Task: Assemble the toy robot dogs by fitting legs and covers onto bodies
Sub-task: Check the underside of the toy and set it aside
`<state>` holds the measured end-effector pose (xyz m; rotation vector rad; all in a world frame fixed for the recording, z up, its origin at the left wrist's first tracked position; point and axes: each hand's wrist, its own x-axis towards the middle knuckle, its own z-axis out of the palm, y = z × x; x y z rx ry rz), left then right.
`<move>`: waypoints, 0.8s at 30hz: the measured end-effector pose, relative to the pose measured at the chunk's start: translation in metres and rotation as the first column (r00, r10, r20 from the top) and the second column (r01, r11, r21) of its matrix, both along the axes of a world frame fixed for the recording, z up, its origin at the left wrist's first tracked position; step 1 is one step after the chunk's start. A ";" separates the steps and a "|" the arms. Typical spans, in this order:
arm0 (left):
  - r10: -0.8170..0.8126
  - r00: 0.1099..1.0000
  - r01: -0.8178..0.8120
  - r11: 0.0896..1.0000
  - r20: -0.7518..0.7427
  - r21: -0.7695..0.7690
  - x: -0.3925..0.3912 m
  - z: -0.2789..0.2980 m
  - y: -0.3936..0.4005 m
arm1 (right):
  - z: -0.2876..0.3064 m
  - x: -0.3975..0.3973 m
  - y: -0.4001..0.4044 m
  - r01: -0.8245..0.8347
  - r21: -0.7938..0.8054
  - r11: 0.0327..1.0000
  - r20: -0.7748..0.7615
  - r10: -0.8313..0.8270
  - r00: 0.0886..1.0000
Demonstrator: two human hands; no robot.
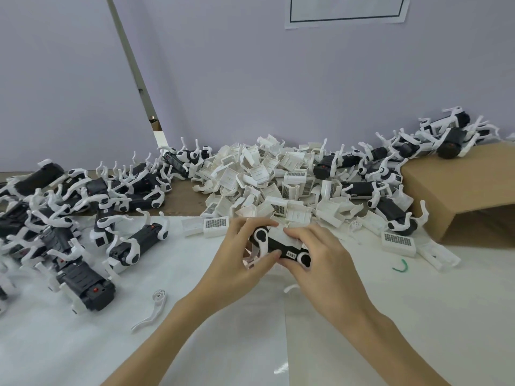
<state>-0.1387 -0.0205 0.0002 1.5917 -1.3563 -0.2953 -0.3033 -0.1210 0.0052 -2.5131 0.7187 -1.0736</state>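
A black toy dog body (281, 247) with white legs is held between both hands just above the white table sheet. My left hand (245, 252) grips its left end, fingers curled over the top and thumb under the side. My right hand (320, 254) grips its right end, and its fingers press a white cover (278, 234) on the body's top. A heap of white covers (267, 179) lies right behind the hands. One loose white leg (156, 307) lies on the sheet at the lower left.
Dog bodies with legs fitted are piled at the left (69, 218) and at the back right (390, 174). A cardboard box (468, 190) lies open on its side at the right. A small green band (401, 267) lies near it. A grey wall stands behind.
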 end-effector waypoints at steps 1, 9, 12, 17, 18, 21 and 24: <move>0.009 1.000 -0.009 1.000 0.017 -0.017 -0.001 -0.001 0.000 | 0.000 0.000 0.000 0.006 -0.019 1.000 0.003 -0.006 1.000; 0.036 0.999 -0.034 0.986 0.011 -0.165 -0.008 0.001 0.000 | 0.004 0.000 0.002 0.013 -0.177 0.984 0.089 0.003 0.996; 0.039 0.999 -0.038 0.982 0.002 -0.185 -0.010 0.001 0.000 | 0.004 0.000 0.001 0.009 -0.167 0.986 0.093 0.007 0.996; 0.016 0.999 -0.025 0.978 -0.047 -0.208 -0.013 0.001 -0.002 | 0.006 -0.002 -0.003 0.027 -0.262 0.965 0.096 -0.002 0.995; 0.004 0.999 -0.015 0.977 -0.052 -0.214 -0.013 0.002 -0.002 | 0.005 -0.002 -0.005 -0.010 -0.198 0.980 0.100 0.030 0.995; -0.061 0.996 0.042 0.964 -0.065 -0.261 -0.011 0.005 0.000 | 0.008 -0.007 -0.014 -0.289 0.256 0.923 0.143 0.259 0.955; -0.086 0.996 0.087 0.954 0.016 -0.286 -0.007 0.004 0.001 | 0.007 -0.011 -0.024 -0.426 0.421 0.801 0.207 0.373 0.905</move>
